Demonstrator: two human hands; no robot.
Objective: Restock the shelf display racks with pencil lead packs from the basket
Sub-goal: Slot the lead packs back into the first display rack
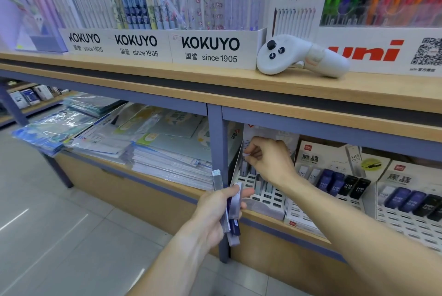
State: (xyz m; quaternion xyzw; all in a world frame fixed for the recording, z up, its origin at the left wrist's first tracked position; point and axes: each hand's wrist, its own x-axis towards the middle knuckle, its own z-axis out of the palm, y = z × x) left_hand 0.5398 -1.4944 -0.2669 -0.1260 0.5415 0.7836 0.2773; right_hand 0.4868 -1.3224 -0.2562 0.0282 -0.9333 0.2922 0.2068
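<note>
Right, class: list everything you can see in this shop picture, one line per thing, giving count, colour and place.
Pens: many, pastel and bright, upper shelf.
Kokuyo boxes: three, white, upper shelf.
Controller: one, white, upper shelf edge.
Stationery stacks: several, bluish, lower left shelf.
Display racks: three, white, lower right shelf.
Lead packs: a bundle, blue and clear, in left hand.
Left hand: grips packs.
Right hand: reaches into leftmost rack.
</note>
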